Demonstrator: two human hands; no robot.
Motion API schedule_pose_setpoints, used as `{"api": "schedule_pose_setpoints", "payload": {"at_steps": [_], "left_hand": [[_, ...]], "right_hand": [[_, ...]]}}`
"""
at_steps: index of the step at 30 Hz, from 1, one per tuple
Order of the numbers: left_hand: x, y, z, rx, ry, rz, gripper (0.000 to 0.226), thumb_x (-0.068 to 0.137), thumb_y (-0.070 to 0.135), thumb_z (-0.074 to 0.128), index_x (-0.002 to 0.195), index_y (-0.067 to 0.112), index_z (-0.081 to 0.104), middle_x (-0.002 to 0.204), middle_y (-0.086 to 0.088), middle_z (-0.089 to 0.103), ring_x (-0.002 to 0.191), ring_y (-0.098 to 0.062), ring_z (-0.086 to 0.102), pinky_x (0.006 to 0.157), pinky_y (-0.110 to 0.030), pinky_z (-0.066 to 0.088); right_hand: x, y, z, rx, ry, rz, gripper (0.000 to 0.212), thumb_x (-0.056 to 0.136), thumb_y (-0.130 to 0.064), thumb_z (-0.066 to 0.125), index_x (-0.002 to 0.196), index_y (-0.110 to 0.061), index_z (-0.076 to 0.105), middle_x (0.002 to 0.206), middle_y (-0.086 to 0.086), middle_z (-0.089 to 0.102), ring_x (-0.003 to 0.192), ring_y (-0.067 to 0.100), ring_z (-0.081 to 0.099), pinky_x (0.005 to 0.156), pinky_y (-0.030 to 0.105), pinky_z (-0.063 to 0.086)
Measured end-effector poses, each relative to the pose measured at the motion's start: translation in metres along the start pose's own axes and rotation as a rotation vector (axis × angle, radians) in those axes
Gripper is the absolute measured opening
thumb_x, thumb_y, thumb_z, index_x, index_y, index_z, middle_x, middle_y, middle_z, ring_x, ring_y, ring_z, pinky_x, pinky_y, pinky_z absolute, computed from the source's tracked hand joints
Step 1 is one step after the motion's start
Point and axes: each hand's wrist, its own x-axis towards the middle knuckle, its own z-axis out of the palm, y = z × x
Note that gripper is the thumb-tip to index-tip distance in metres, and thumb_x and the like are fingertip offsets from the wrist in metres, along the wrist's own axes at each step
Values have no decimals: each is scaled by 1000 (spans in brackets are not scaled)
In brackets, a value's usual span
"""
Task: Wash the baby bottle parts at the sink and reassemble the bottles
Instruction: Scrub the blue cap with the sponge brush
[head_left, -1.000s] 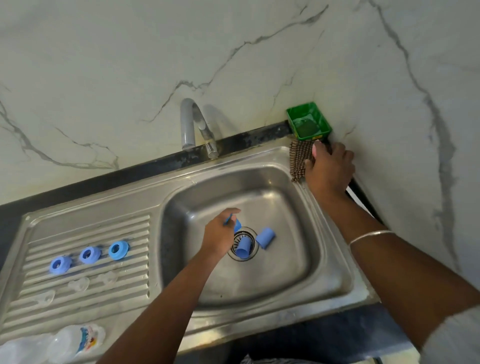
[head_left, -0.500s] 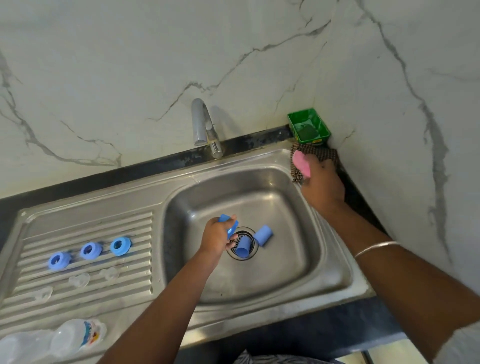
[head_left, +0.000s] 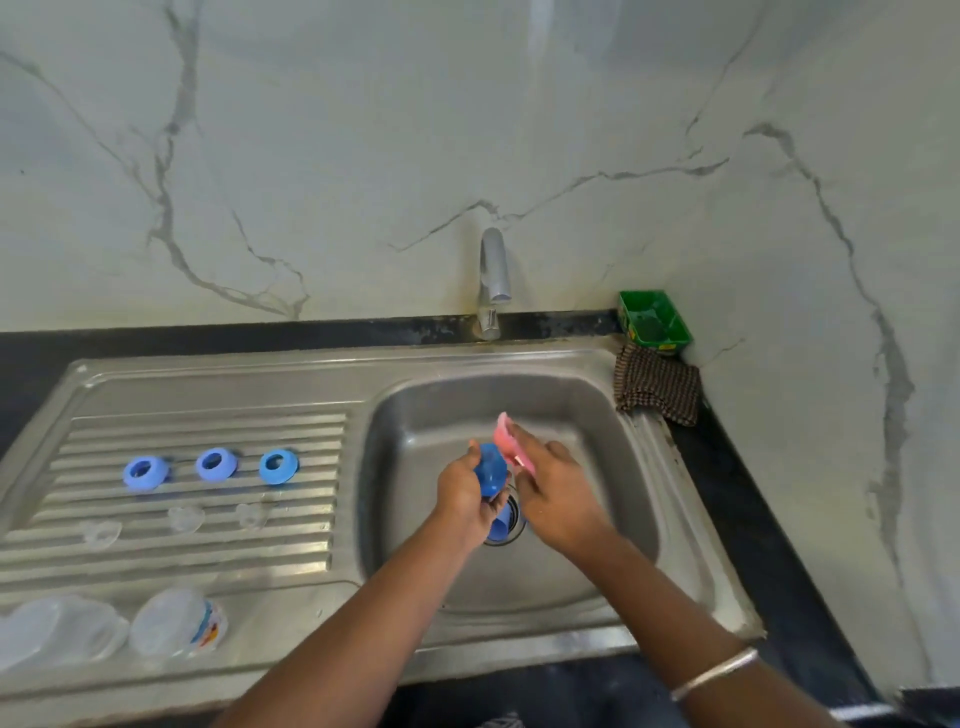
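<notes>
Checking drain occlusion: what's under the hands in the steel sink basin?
Below the left hand, gripping a blue plastic cap, one more blue cap lies on the round metal drain. The right hand, holding a pink sponge, covers the rest of the drain.

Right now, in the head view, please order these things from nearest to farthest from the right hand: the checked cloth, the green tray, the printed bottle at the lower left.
From the right hand, over the sink basin:
1. Checked cloth, on the sink's right rim, beyond the hand.
2. Green tray, in the back right corner, just behind the cloth.
3. Printed bottle, lying at the front left of the drainboard.
</notes>
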Motion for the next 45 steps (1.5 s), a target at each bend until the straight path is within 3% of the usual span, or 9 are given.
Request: {"api": "schedule_pose_setpoints", "payload": {"at_steps": [6,11,16,20,25,32,37,41,45], "left_hand": [[-16,-2,2,-134,-53,-42,35,105,30,46,94,4,67,69,-9,74,70,-22,69,69,-34,57],[-23,4,-4,-125,4,-26,34,101,21,52,74,3,63,53,-9,65,44,-20,63,49,-25,53],[-25,8,-14,-206,-71,-108,46,106,36,40,87,-1,59,78,-18,60,71,-30,60,76,-41,50],[-28,5,-23,-166,-102,-177,42,104,38,37,95,3,60,84,-16,62,70,-27,60,66,-33,47],[-40,3,-25,-197,-218,-172,37,101,35,48,98,0,60,80,-15,63,59,-25,62,45,-26,52],[-46,4,-20,-172,-239,-140,37,98,40,52,87,7,63,60,-6,64,46,-17,61,47,-22,50],[-48,14,-24,-184,-258,-185,54,99,51,45,85,1,57,70,-15,62,62,-27,62,64,-33,53],[-50,13,-25,-215,-248,-139,46,104,40,41,94,0,61,73,-17,67,61,-27,66,55,-33,56],[-55,10,-25,-133,-175,-160,38,103,37,41,115,5,58,90,-15,65,75,-26,61,66,-35,50]], "right_hand": [[-11,-20,14,-330,-109,-127,68,97,-15,52,158,-24,22,137,11,42,110,32,58,95,39,48],[-35,-19,18,-447,-160,-226,74,91,-15,51,158,-29,23,140,6,42,111,30,53,80,40,51],[-54,-14,12,-515,-153,-288,75,87,-18,42,157,-37,20,146,1,39,115,26,52,75,35,51],[-56,-15,11,-431,-100,-209,74,90,-20,45,157,-39,18,129,-1,44,98,28,59,66,37,53],[-43,-22,9,-136,24,-74,61,94,-13,53,152,-26,38,118,3,53,95,25,64,80,43,55],[-60,-35,5,-186,-24,-173,61,95,-22,40,154,-34,31,123,-5,48,100,26,61,77,45,55],[-78,-39,11,-375,-45,-308,73,88,-17,41,155,-41,24,145,-5,41,124,23,52,68,35,53],[-66,-44,5,-356,41,-209,73,89,-23,47,156,-37,24,129,-6,46,104,26,59,62,40,53],[-55,-52,0,-233,109,-145,59,100,-23,45,154,-40,28,121,-8,49,97,20,60,66,43,55]]}}
